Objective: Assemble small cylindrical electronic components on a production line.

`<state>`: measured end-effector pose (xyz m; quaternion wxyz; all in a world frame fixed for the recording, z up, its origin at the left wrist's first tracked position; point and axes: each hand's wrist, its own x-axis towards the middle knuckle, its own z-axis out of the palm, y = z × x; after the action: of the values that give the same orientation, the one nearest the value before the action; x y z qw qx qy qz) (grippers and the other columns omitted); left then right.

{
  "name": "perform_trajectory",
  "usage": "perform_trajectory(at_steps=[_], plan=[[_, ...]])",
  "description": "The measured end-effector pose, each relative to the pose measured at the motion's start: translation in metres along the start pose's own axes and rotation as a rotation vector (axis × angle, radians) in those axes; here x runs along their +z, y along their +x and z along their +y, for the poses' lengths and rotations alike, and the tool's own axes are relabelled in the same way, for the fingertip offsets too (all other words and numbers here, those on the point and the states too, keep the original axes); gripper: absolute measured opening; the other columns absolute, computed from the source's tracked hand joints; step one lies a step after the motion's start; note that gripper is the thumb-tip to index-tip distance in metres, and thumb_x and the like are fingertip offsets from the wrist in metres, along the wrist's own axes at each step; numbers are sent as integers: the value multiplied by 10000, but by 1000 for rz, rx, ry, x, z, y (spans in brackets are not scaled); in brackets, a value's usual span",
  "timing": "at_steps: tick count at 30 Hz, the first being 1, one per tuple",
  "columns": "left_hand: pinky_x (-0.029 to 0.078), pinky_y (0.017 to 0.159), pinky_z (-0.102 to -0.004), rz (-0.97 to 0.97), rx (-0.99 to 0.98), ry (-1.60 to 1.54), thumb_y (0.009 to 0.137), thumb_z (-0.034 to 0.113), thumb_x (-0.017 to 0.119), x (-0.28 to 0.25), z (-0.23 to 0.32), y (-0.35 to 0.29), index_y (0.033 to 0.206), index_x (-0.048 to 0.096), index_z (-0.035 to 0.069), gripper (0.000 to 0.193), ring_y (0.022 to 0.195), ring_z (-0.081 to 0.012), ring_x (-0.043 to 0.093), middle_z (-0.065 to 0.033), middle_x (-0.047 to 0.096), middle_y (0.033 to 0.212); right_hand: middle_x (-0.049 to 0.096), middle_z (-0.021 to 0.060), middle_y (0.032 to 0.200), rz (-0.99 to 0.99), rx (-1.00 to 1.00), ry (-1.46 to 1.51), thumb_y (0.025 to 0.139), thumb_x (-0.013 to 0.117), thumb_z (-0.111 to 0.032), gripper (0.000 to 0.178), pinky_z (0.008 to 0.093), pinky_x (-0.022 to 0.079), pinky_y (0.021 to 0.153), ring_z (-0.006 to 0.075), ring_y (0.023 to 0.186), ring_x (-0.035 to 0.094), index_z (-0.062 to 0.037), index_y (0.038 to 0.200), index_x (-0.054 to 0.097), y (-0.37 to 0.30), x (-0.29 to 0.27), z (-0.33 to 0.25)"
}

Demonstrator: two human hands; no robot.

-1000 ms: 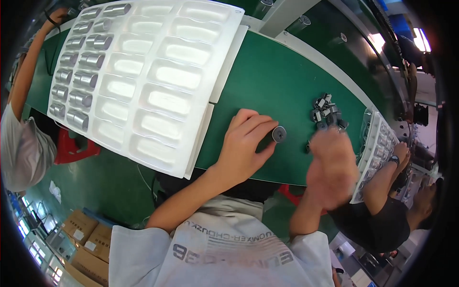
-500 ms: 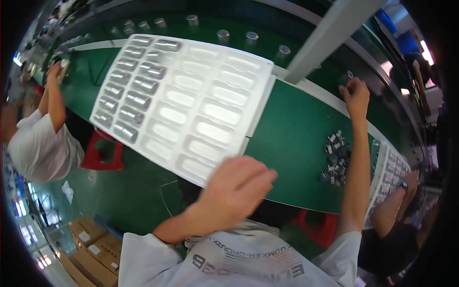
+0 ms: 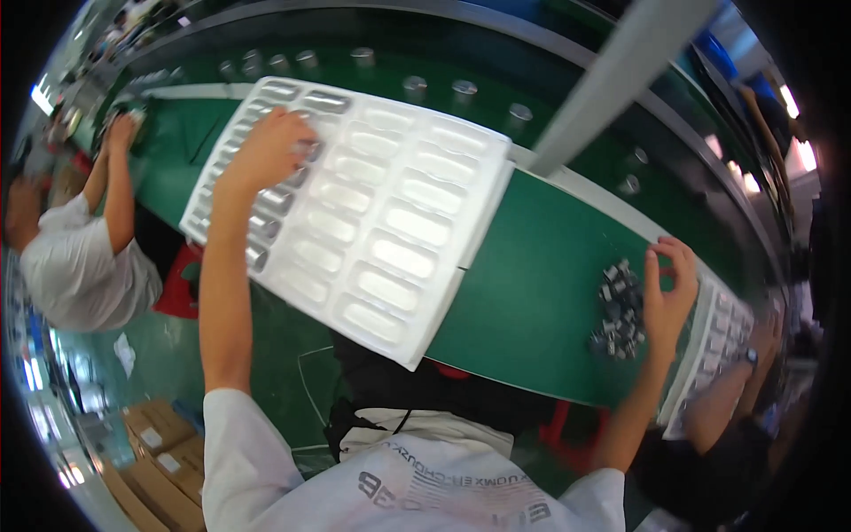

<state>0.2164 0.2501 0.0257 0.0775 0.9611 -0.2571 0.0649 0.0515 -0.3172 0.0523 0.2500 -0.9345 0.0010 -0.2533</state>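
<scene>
A white plastic tray with rows of long rounded cells lies on the green table. Silver metal cylinders fill its two left columns. Over the upper part of these columns is my left hand, fingers bent and closed at a metal cylinder partly covered by the fingertips. My right hand is at the right, above the table's far edge, thumb and forefinger curled toward each other in a pinch. Whatever may be between their tips is too small to make out. Beside that hand lies a pile of small dark and silver parts.
Several metal cylinders stand on the green belt beyond the table. A pale slanted post rises behind the tray. Co-workers sit at left and right, the right one by another white tray.
My left hand has moved from the tray's near corner up and left to the filled cells. My right hand has drawn back from the belt toward the pile, its fingers curling in.
</scene>
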Motion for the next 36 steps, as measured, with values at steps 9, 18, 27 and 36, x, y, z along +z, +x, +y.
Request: perform_trajectory(at_steps=[9,18,27,36], plan=[[458,1085,-438,29,18,-67,767,-112,706,-13,-29,-22,1175,677,30,433,1294,-380,575,-155,672,1235,716,114,1127,-130,-103,45,822,702,21,305,390,502,934,323,1079,631,-41,1119,731,-36,1,5],[506,979,-371,434,-66,-424,867,-42,703,-35,234,-64,1320,586,-41,468,1087,-241,648,-144,665,1199,585,91,1041,-222,-83,-181,701,833,-4,385,413,485,869,307,1005,541,-47,1072,739,-57,28,-17],[546,748,-349,166,65,-1035,800,-95,711,88,365,-51,1214,734,73,447,866,-245,627,-135,580,1143,647,105,1151,-140,388,903,861,737,132,312,240,538,788,132,943,650,24,1153,709,-66,25,-37],[538,927,-426,332,-68,-814,730,12,849,95,365,-46,1127,736,41,414,1178,-350,648,-93,737,1082,688,147,1092,0,143,588,735,847,115,302,322,576,829,219,986,696,30,999,726,-102,40,-65]])
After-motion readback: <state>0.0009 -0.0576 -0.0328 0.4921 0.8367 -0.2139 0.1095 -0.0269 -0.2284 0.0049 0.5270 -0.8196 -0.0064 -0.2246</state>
